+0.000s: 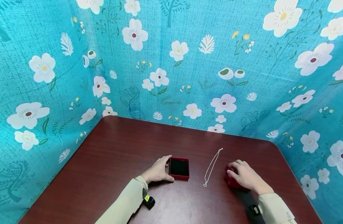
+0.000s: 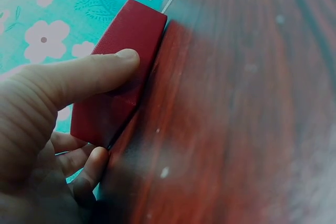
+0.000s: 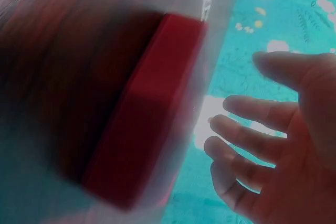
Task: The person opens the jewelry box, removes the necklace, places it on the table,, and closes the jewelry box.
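Observation:
In the head view my left hand (image 1: 159, 170) holds the left side of a small open red box (image 1: 183, 178) with a black inside. The left wrist view shows its thumb (image 2: 118, 66) on the box's red front wall (image 2: 113, 111), with other fingers curled at the near end. A red box lid (image 1: 235, 181), its inside hidden, lies on the table to the right. My right hand (image 1: 245, 175) is over it in the head view; the right wrist view shows the fingers spread loosely, apart from the blurred lid (image 3: 142, 114). Between the two lies a thin silver necklace (image 1: 212, 168).
The dark reddish wooden table (image 1: 126, 137) has rounded far corners. Blue flowered cloth (image 1: 171, 62) hangs along the back and both sides. A black wrist camera (image 1: 149, 203) sits by my left sleeve, close to the table, and a dark strap (image 1: 248, 200) by the right one.

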A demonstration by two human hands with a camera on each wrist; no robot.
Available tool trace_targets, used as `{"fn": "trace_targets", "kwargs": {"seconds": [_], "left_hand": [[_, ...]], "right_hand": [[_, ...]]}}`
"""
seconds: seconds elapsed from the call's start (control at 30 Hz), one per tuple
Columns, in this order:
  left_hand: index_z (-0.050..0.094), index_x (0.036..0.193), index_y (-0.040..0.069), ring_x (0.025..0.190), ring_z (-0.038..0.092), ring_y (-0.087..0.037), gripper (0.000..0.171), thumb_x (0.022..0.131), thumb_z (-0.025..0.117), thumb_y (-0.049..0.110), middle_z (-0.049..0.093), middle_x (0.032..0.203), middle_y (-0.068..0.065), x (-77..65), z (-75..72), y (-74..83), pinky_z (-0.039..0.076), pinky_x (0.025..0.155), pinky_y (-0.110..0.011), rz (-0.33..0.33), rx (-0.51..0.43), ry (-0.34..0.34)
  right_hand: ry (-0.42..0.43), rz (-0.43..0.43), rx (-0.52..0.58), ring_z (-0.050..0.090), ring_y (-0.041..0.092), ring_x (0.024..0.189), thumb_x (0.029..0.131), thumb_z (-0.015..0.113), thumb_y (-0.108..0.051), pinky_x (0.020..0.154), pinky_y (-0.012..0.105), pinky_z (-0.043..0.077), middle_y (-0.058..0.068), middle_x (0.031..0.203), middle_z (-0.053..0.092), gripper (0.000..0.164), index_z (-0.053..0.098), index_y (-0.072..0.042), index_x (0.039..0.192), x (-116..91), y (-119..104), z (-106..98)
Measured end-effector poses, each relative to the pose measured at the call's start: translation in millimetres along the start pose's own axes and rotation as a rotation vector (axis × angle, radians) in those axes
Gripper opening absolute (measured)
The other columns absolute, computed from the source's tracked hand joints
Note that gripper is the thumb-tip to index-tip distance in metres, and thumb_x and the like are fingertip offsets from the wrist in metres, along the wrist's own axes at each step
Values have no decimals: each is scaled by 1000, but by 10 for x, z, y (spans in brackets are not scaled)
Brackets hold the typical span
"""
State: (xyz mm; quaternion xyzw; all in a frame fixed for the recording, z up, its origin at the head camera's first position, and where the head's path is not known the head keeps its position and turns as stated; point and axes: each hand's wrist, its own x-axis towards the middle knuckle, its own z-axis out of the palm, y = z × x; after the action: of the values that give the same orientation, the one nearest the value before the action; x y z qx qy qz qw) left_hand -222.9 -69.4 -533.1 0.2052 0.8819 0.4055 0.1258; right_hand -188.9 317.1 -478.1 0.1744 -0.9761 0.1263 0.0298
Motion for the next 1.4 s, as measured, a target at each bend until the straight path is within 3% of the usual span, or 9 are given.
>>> {"fn": "trace_targets", "kwargs": {"seconds": [0.27,0.43,0.77,1.03,1.23,1.4], "left_hand": [[31,146,8,115,48,-22,103,63,88,29,42,139,-8,0,9,12,42,92,-40,7,-1,13],[30,146,8,115,47,-22,103,64,87,30,42,139,-7,-17,2,19,41,93,-41,-5,8,6],[31,145,6,114,47,-23,103,63,88,32,44,137,-8,-13,-2,19,41,92,-41,12,25,13],[31,145,8,115,48,-22,102,63,87,30,41,140,-7,-21,14,19,42,92,-40,-2,-2,13],[33,144,7,114,48,-22,101,63,87,29,44,137,-7,-18,20,15,41,93,-40,6,5,16],[33,143,7,113,49,-21,101,62,88,29,44,136,-7,-10,16,6,41,92,-39,12,3,20]], "right_hand": [[-85,87,-22,47,33,99,71,74,-56,77,49,49,18,112,56,78,58,5,118,-160,210,14],[-116,84,-52,46,35,97,61,78,-60,76,53,47,19,112,55,93,55,7,121,-211,253,-6],[-149,75,-77,46,40,100,52,85,-57,78,59,41,21,114,53,101,53,7,124,-207,306,-35],[-122,77,-102,46,39,99,44,89,-52,76,57,41,20,111,52,104,54,6,123,-197,380,44],[-163,101,-114,47,40,97,43,89,-53,76,58,41,21,109,52,107,52,6,124,-200,423,69],[-134,99,-114,48,39,95,41,90,-52,76,58,42,20,109,52,104,54,4,120,-195,443,83]]}}
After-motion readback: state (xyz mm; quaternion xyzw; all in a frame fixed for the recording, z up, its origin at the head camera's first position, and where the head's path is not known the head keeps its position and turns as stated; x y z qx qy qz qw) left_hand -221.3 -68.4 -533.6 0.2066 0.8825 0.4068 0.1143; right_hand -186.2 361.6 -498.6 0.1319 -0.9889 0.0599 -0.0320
